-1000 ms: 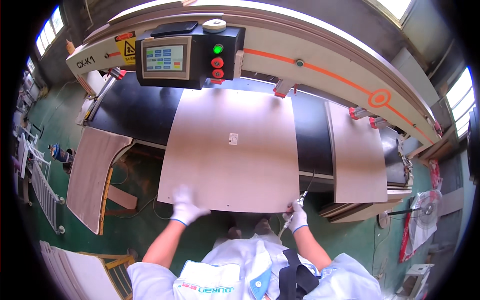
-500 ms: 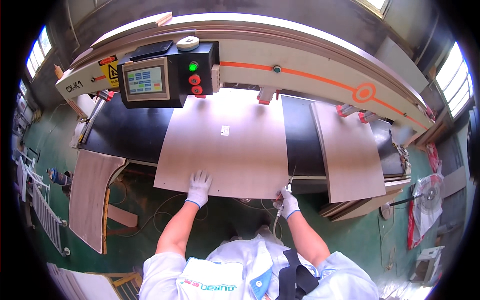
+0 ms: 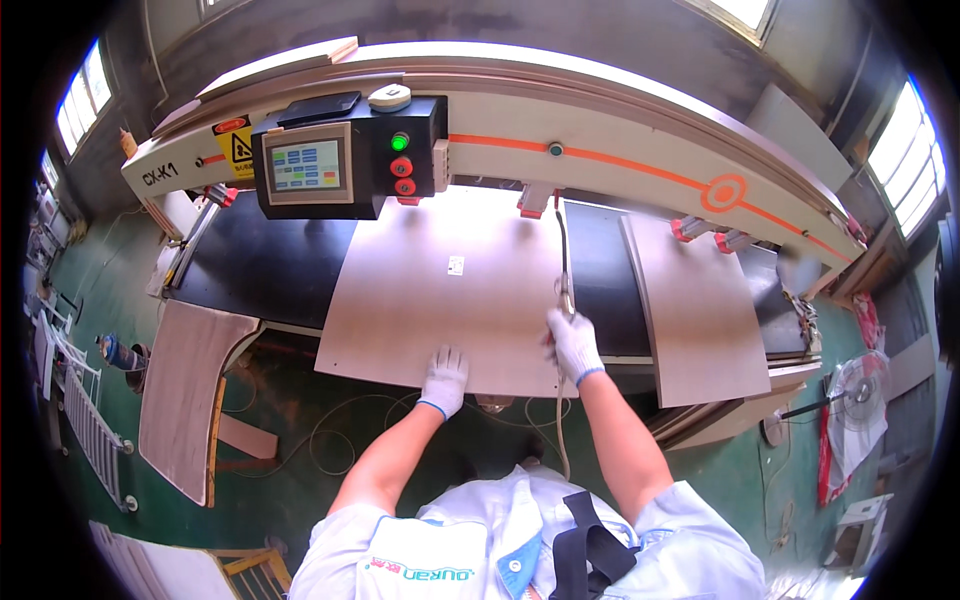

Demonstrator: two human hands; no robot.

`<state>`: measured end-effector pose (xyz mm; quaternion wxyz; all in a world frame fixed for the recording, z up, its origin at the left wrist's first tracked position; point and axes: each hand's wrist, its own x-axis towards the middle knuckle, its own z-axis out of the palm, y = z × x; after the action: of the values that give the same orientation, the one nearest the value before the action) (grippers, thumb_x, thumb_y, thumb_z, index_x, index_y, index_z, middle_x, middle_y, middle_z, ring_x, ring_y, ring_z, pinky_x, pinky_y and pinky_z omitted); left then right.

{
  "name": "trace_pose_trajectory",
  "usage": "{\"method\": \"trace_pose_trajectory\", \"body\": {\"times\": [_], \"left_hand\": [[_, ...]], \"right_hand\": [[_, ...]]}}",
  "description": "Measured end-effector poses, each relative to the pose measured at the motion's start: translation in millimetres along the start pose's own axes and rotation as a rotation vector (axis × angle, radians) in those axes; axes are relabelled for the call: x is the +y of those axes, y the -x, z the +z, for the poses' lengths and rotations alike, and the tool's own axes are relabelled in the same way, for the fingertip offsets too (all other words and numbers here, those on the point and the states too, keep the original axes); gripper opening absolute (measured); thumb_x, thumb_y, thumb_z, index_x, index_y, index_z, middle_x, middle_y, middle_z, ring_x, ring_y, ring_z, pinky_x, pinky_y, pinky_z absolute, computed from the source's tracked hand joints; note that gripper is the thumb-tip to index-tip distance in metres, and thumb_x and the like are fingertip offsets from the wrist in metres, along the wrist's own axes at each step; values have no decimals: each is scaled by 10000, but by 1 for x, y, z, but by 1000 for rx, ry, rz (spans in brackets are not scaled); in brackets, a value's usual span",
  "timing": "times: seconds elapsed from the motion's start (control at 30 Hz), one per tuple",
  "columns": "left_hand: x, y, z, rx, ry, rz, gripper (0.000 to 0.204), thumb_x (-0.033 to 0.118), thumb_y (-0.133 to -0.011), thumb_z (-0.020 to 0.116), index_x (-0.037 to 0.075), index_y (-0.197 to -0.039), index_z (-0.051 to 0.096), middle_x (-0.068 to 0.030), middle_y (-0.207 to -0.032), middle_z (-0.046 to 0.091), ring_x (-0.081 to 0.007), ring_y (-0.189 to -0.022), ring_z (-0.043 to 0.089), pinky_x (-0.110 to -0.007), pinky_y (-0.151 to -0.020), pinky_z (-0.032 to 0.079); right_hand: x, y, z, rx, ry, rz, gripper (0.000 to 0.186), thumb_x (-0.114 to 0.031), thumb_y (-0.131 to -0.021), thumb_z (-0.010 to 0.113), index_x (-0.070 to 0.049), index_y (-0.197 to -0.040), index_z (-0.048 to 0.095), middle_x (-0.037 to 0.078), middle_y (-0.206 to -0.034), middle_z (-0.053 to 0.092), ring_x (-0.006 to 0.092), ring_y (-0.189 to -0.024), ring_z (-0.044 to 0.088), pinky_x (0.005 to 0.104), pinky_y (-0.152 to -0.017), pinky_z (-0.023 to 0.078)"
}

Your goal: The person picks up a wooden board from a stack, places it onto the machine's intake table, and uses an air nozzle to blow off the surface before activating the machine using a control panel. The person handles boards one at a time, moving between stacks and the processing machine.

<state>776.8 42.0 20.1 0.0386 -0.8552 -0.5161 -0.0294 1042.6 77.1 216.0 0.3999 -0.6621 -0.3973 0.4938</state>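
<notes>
A wide pale wood-grain panel [image 3: 430,315] with a small white label [image 3: 456,266] lies across the dark machine bed. My gloved left hand [image 3: 446,378] rests flat on its near edge, fingers spread. Over the panel's right edge, my gloved right hand [image 3: 574,347] is closed around an air blow gun [image 3: 566,297]. Its long thin nozzle points away from me, toward the machine's beam, and a pale hose [image 3: 560,430] trails down from the hand. The fingers partly hide the gun's handle.
The white machine beam [image 3: 620,165] spans the far side, carrying a control screen [image 3: 307,165] with buttons. More panels [image 3: 695,310] lie on the right of the bed. A curved panel [image 3: 190,390] stands at left. A fan [image 3: 858,390] is at far right; hoses loop on the green floor.
My right hand has moved up and away from me with the air blow gun, from the panel's near right corner. My left hand has slid right along the near edge.
</notes>
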Motion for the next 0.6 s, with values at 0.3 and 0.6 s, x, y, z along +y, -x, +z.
{"method": "trace_pose_trajectory", "body": {"times": [0.3,0.6], "left_hand": [[11,-8,12,56,-86,-152,423,156,-899,608,13,-1295,651,-212,-1401,588,-405,-1296,541,-545,-1083,463],[12,-14,9,10,-60,-127,451,158,-871,632,35,-1305,641,-196,-1402,590,-391,-1300,533,-526,-1111,438]], "right_hand": [[-114,-41,23,34,-12,-42,372,-426,-994,623,-61,-918,621,106,-696,673,184,-459,511,372,-457,422],[24,3,-33,-92,131,-25,345,-368,-964,641,-37,-869,659,92,-674,645,162,-481,542,358,-469,435]]}}
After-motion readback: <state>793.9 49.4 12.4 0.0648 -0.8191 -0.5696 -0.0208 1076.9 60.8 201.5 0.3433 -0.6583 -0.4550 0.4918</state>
